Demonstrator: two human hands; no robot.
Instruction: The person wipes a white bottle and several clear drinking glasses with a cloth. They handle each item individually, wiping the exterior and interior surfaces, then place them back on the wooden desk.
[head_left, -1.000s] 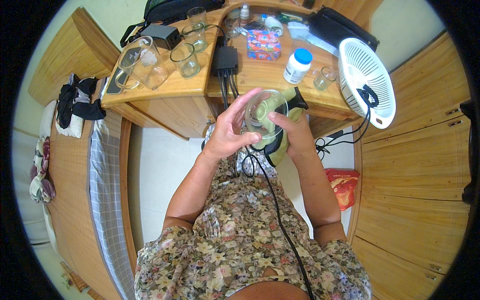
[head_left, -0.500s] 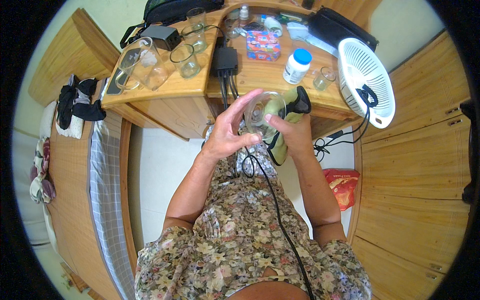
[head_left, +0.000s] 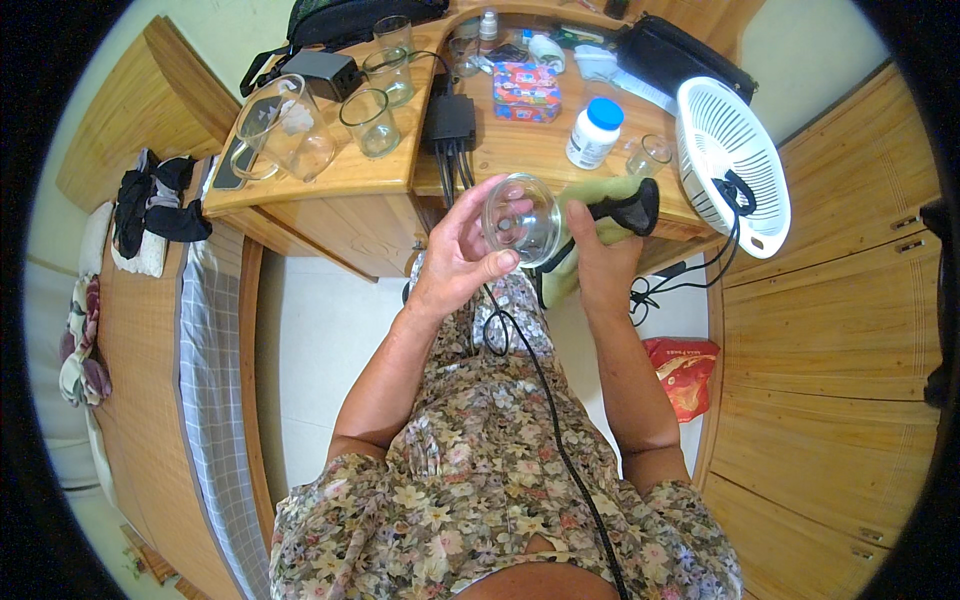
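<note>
Now, change: I see the cloth [head_left: 598, 205] out of the glass since a second ago.
Left hand [head_left: 462, 262]: fingers pinching the clear round glass [head_left: 521, 218], above the wooden tabletop [head_left: 520, 150] edge.
Right hand [head_left: 598, 262]: clutching soft green cloth beside it.

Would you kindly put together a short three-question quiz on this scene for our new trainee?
1. True or false: the left hand holds a clear glass bowl.
2. What does the right hand grip?
A. a green cloth
B. a white bottle
C. a black pouch
3. Fill in: the white colander lies at the desk's ____ end, from the person's side.

Key:
1. True.
2. A: the green cloth.
3. Right: it overhangs the wooden desk edge there.
</note>
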